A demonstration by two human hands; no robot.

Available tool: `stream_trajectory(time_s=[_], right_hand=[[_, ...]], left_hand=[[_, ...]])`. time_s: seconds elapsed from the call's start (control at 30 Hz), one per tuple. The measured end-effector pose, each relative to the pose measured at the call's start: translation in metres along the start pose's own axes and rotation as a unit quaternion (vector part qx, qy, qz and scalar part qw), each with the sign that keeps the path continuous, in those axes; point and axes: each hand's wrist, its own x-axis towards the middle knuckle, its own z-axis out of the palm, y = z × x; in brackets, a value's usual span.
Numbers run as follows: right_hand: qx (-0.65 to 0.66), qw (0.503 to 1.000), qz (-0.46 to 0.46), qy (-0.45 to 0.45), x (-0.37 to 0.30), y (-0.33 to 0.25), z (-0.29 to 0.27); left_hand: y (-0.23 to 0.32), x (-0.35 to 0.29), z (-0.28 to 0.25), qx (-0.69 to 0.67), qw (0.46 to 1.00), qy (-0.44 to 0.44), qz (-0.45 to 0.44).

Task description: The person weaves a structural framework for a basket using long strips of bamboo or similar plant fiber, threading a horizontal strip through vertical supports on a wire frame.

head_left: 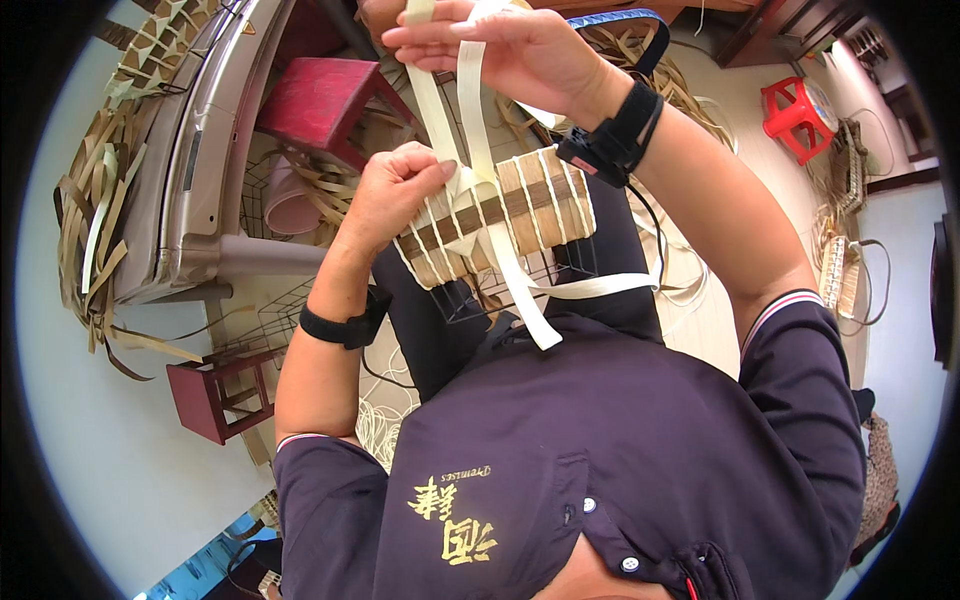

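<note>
A small wire-framed basket (545, 195) rests on my lap, its side woven from tan and brown flat strips crossed by white cords. My left hand (400, 190) is closed at its left upper edge, pinching a cream flat strip (435, 115) where it meets the weave. Above the basket, my right hand (525, 55) has its fingers stretched leftward, with a second cream length (470, 95) caught between thumb and fingers. Both lengths rise from the basket's upper edge. A loose cream tail (515, 285) hangs down the basket's front toward my shirt.
A red stool (325, 100) and a pink bin (292, 207) stand at the left, near a metal-coloured cabinet (190, 150) draped with strips. A small maroon stool (220, 395) sits lower left. A red plastic stool (798, 118) stands far right. Loose cord (385, 430) lies beside me.
</note>
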Motion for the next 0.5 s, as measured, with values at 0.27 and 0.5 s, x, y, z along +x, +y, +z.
stream_trajectory(time_s=[0.27,0.5], right_hand=[[-0.105,0.948,0.278,0.117,-0.021,0.004,-0.006],[-0.528,0.82,0.209,0.068,-0.113,-0.014,0.04]], left_hand=[[0.012,0.016,-0.004,-0.129,0.973,0.19,0.019],[-0.016,0.026,-0.052,-0.197,0.935,0.294,-0.018]])
